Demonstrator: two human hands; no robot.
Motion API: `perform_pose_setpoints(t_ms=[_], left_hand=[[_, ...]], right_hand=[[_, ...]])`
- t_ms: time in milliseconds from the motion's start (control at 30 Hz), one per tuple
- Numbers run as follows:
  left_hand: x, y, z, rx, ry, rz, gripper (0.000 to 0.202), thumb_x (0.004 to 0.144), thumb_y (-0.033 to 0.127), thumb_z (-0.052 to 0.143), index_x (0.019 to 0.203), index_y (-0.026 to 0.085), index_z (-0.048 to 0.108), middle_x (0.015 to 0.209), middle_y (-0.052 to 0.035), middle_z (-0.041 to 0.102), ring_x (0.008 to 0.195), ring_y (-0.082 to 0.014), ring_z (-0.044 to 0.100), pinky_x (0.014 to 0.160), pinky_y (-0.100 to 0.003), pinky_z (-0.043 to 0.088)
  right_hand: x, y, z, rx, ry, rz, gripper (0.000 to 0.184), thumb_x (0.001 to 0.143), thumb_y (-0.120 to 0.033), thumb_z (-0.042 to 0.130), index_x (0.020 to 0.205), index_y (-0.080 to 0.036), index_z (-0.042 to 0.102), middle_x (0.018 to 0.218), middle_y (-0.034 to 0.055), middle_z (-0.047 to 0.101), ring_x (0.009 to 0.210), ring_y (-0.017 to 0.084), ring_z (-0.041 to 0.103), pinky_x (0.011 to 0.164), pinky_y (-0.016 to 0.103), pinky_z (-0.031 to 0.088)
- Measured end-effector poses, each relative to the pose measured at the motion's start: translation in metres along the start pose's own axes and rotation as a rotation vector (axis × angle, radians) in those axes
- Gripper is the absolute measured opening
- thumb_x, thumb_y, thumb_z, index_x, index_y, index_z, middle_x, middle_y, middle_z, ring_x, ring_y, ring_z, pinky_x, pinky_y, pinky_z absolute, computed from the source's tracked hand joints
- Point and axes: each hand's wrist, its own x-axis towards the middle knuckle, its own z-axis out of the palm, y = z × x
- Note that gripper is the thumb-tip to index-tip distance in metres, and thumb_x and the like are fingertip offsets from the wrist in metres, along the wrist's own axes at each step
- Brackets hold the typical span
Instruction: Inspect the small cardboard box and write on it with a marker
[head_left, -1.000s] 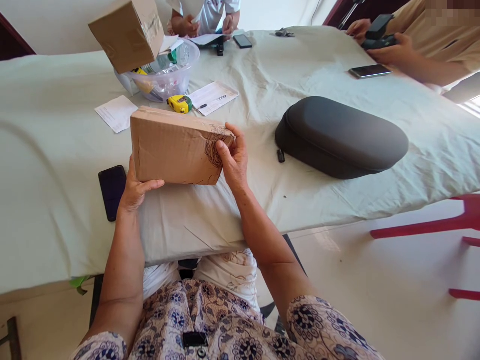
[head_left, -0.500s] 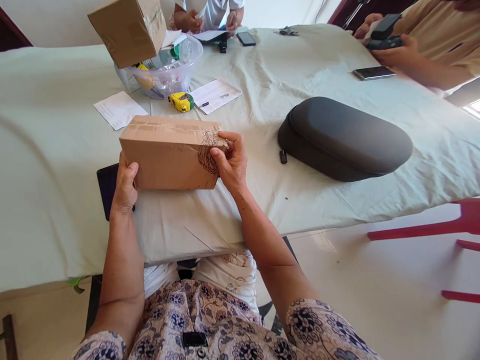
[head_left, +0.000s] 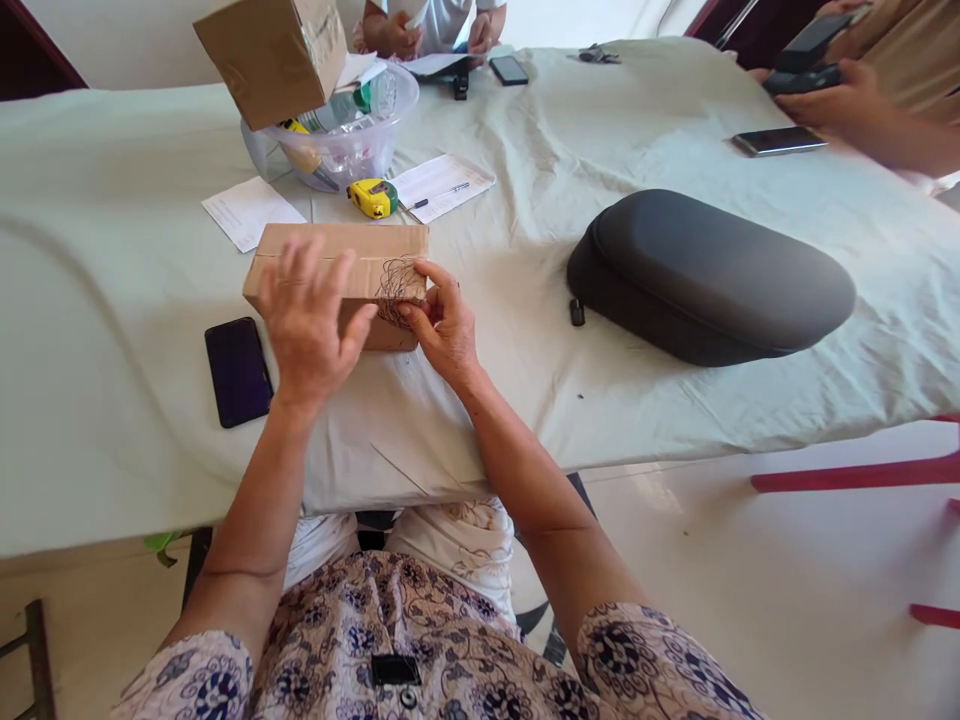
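Observation:
A brown cardboard box [head_left: 379, 258] with a scribble on its right end lies flat on the cloth-covered table [head_left: 112, 260]. My left hand [head_left: 311, 320] hovers over the box's near left part with its fingers spread and nothing in them. My right hand [head_left: 442, 325] rests at the box's right end, fingers curled against the scribbled corner.
A black phone [head_left: 237, 369] lies left of the box. Behind it are papers [head_left: 251, 211], a yellow tape measure [head_left: 373, 197] and a clear bowl [head_left: 341, 150] with a second carton [head_left: 274, 55] in it. A large dark case [head_left: 712, 275] lies right. Other people's hands hold phones at the far edge.
The box went from being held up on edge to lying flat on the table. My left hand let go of its left end and rose above it, fingers spread.

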Motion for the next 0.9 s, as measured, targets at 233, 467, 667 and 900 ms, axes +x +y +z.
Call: perform_pose_setpoints(t_ms=[233,467,667,900], left_hand=[[0.026,-0.006,0.035,-0.022,-0.169,-0.055,0.046,0.080,0.048,0.077,0.123,0.031,0.070,0.145,-0.0077,0.063,0.150,-0.0396,0.038,0.127,-0.061,0.005],[0.021,-0.003,0.043,-0.049,-0.079,-0.109,0.044,0.080,0.044,0.079,0.121,0.030,0.071,0.140,-0.0086,0.066,0.149,-0.0392,0.039,0.126,-0.059,0.007],[0.023,-0.003,0.042,-0.053,-0.120,-0.100,0.049,0.082,0.054,0.074,0.123,0.028,0.069,0.146,-0.0095,0.063,0.151,-0.0394,0.037,0.126,-0.058,0.007],[0.023,-0.008,0.043,-0.043,-0.108,-0.086,0.044,0.083,0.050,0.073,0.122,0.030,0.070,0.141,-0.0088,0.066,0.148,-0.0386,0.041,0.125,-0.058,0.010]], right_hand=[[0.004,0.012,-0.002,0.007,-0.014,-0.020,0.056,0.086,-0.042,0.072,0.140,-0.036,0.056,0.079,-0.0024,0.060,0.066,0.015,0.056,0.070,0.036,0.058],[0.009,0.014,-0.001,0.006,-0.003,-0.027,0.050,0.092,-0.046,0.064,0.141,-0.037,0.057,0.082,-0.0007,0.063,0.072,0.017,0.058,0.079,0.038,0.058],[0.011,0.019,0.001,-0.031,0.069,-0.037,0.053,0.091,-0.050,0.065,0.140,-0.033,0.057,0.075,-0.0032,0.056,0.068,0.016,0.053,0.074,0.033,0.052],[0.010,0.025,0.006,-0.102,0.126,-0.031,0.035,0.090,-0.050,0.065,0.113,-0.025,0.064,0.070,-0.0056,0.054,0.066,0.013,0.050,0.071,0.029,0.045]])
